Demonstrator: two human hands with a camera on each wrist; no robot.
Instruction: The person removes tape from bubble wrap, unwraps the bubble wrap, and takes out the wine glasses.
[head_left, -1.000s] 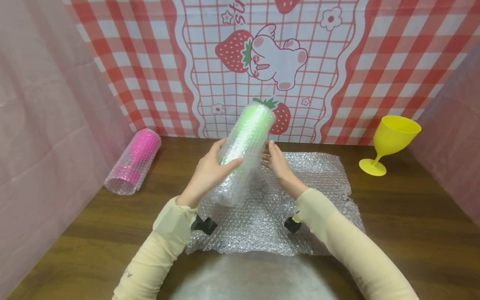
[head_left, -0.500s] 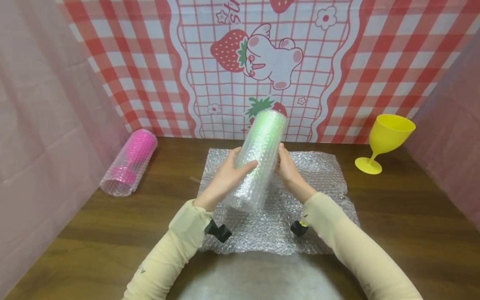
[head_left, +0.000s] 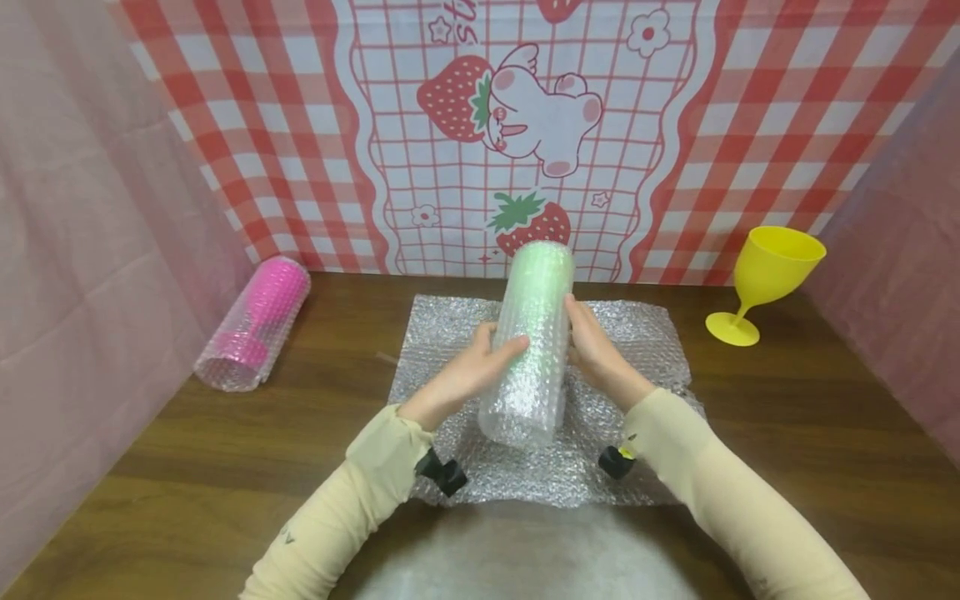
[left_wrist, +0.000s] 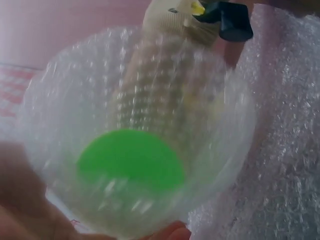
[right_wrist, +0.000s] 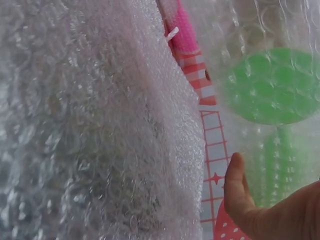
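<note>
A green goblet (head_left: pixel 542 287) sits inside a bubble-wrap tube (head_left: pixel 525 408), tilted above a silvery sheet (head_left: pixel 645 333). The left hand (head_left: pixel 476 368) clasps the tube, thumb on top; the right hand (head_left: pixel 598 350) grips the opposite side. Both wrist views reveal a flat, round foot (left_wrist: pixel 135 157), indistinct from the head; the right one adds a slim stem (right_wrist: pixel 280 150). Glossy bubbles stipple the plastic.

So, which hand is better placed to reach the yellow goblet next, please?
Probably the right hand: it is nearer the yellow goblet than the left hand; both hold the wrapped green goblet.
</note>
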